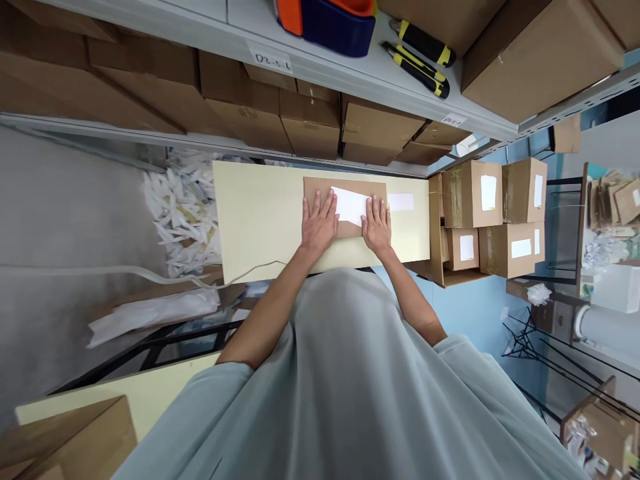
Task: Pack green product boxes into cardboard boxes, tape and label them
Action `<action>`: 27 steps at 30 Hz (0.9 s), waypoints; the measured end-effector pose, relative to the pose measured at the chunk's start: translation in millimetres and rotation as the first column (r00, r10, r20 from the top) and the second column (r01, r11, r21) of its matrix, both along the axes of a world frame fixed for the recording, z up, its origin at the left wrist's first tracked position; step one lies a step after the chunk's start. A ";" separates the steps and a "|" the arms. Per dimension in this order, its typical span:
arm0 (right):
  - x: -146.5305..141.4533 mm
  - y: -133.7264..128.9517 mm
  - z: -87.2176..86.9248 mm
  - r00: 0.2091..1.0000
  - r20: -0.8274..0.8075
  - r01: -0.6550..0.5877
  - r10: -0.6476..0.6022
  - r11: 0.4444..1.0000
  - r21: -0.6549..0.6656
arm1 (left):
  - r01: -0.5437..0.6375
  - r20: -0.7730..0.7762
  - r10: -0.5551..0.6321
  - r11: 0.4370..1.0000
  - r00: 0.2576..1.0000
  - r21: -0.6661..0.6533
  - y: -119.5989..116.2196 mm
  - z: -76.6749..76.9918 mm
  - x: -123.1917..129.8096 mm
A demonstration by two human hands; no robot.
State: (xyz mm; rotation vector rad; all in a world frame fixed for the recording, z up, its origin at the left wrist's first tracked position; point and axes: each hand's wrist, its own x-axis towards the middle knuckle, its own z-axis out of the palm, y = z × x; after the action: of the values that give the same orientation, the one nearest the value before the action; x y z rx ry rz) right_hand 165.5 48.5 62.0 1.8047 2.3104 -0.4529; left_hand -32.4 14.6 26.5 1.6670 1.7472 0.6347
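Observation:
A flat brown cardboard piece or box [345,182] lies on the pale yellow table [260,213] in front of me. On top of it is a white label [350,205], set at a slight slant. My left hand [320,223] rests flat with fingers spread over the cardboard and the label's left end. At the label's right end, my right hand [377,225] presses down flat, fingers stretched out. A second white label or paper slip [401,202] lies on the table just right of the cardboard.
Labelled cardboard boxes [473,193] are stacked at the table's right end. A shelf [320,63] behind carries two utility knives [423,60] and a blue-orange tape dispenser [337,27]. Paper scraps [187,213] heap at the left, and a white cable [130,270] crosses there.

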 end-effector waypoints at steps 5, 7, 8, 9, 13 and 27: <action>2.2 -4.5 3.5 0.998 0.051 0.046 -0.048 0.999 0.028 | 0.027 0.012 -0.027 1.000 1.000 0.002 -0.3 1.0 -8.0; -5.9 -8.2 5.5 0.994 0.069 0.083 -0.086 0.996 0.039 | 0.021 0.023 -0.021 1.000 1.000 0.005 -0.4 1.7 -7.1; -12.5 -10.5 6.1 0.992 0.075 0.099 -0.102 0.994 0.043 | 0.018 0.028 -0.018 1.000 0.999 0.006 -0.2 2.2 -5.2; -20.5 -12.7 6.4 0.990 0.079 0.109 -0.113 0.993 0.043 | 0.021 0.033 -0.021 1.000 0.999 0.009 0.2 2.8 -2.6; -54.4 -18.8 3.7 0.994 0.070 0.082 -0.083 0.997 0.013 | 0.098 0.066 -0.100 0.995 0.993 0.027 2.4 4.7 4.4; -75.5 1.9 24.6 0.992 0.060 0.107 -0.114 0.989 0.102 | -0.084 -0.015 0.085 0.995 0.996 0.061 11.0 22.5 -107.6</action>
State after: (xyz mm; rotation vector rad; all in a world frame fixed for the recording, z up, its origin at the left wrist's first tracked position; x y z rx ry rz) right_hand 89.9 50.5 86.6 1.9699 2.2339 -0.2944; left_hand -140.0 25.6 49.0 1.6503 1.8357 0.7205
